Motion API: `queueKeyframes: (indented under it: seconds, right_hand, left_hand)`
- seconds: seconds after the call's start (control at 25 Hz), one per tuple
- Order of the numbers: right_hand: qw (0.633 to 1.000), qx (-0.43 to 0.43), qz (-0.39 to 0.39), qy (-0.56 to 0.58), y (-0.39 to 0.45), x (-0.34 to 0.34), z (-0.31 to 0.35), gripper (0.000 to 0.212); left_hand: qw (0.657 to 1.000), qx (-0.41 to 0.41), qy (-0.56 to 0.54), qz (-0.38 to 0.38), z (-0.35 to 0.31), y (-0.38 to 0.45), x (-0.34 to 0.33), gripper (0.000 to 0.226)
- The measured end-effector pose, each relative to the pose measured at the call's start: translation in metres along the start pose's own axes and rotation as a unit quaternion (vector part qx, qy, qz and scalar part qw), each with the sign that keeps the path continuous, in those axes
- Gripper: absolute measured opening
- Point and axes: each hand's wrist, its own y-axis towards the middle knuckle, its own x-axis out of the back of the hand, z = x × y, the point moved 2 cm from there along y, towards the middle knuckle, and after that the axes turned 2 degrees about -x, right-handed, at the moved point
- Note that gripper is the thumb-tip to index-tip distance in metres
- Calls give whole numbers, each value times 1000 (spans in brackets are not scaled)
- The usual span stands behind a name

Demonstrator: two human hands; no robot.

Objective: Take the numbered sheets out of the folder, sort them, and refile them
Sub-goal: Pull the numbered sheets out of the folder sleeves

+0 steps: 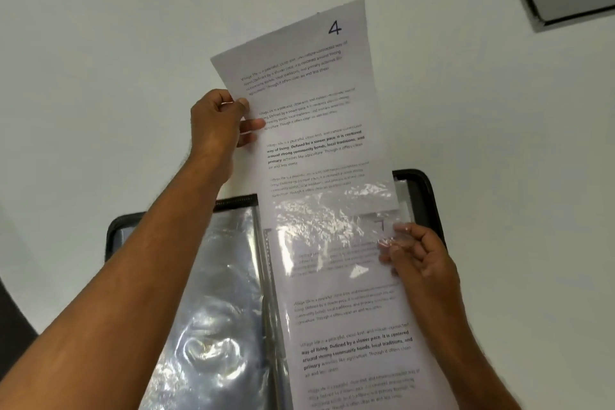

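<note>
Sheet 4 [299, 103], pinched at its edge in my left grip [216, 123], may crease at the sleeve [332, 243] mouth my right grip [416, 253] pinches open.

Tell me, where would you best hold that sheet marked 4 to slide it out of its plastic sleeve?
Grip sheet 4 on its free left edge, from the left, where the left hand pinches it. Its lower end is in the sleeve, whose right edge the right hand holds.

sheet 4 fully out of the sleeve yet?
No, the lower end of sheet 4 still sits under the plastic sleeve, which the right hand holds.
</note>
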Motion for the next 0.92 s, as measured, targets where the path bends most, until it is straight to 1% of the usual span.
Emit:
queueKeyframes:
  seconds: [0.2,0.4,0.48,0.6,0.68,0.8,0.92]
  right_hand:
    - [1000,-21,9,-8,1,0,1,26]
    - [999,-27,13,-29,1,0,2,28]
    - [999,-30,13,-36,1,0,3,28]
    - [998,-33,16,-48,0,-1,6,28]
    - [998,-34,11,-49,-1,-1,8,27]
    - [998,-21,8,-61,-5,-2,12,23]
    - [997,-9,30,-70,-12,-6,23,20]
  left_hand:
    - [999,2,-38,-20,-11,29,-11,10]
    - [998,-4,-60,-29,-5,47,-20,12]
    - [996,-17,-85,-29,-3,48,-21,13]
    - [992,-66,-105,-29,1,41,-17,21]
    - [992,-97,-75,-30,5,25,-12,22]
    - [985,-162,52,-21,20,-10,0,21]
    - [946,-260,192,3,45,-53,16,21]
